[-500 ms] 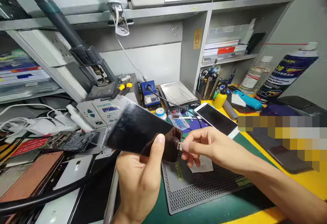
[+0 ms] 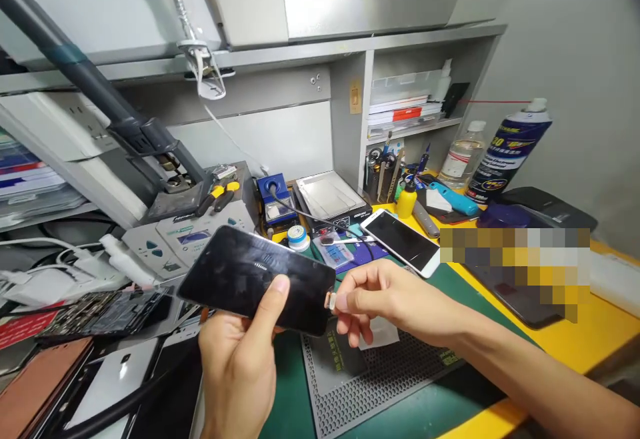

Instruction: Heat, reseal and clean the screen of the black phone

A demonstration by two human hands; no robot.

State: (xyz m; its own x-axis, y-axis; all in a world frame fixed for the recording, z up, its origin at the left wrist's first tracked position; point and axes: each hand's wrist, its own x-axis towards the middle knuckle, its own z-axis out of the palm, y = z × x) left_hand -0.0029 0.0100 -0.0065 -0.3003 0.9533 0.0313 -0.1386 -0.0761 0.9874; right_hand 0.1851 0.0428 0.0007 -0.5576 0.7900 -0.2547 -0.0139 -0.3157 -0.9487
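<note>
Shifted leftward across the view since half a second ago: both hands and the yellow bench (image 2: 595, 335) behind; tilted flatter too, the dark phone-sized panel (image 2: 230, 272), now with a small glint on its glass. Gripped in the left hand (image 2: 243, 362), thumb pressed on the face, fingers curled underneath and mostly hidden; wrist cut off at the lower edge. Pinched between thumb and forefinger of the right hand (image 2: 373, 299), a small pale piece (image 2: 331, 301) at the panel's right end, too tiny to make out; impossible to tell whether joined to the panel or only close against it. Other right fingers loosely bent, forearm running out at the right edge. All held up in the air, partly covering a grey mat (image 2: 370, 385). Half hidden under the right hand, a white sheet (image 2: 385, 334). Beyond, face up, a white phone (image 2: 400, 240) near a yellow bottle (image 2: 407, 201). Farther right, a dark slab (image 2: 530, 313), largely masked by coloured blocks. Lower left, a black hose (image 2: 150, 385) across a silver phone (image 2: 103, 375), hiding part of it.
</note>
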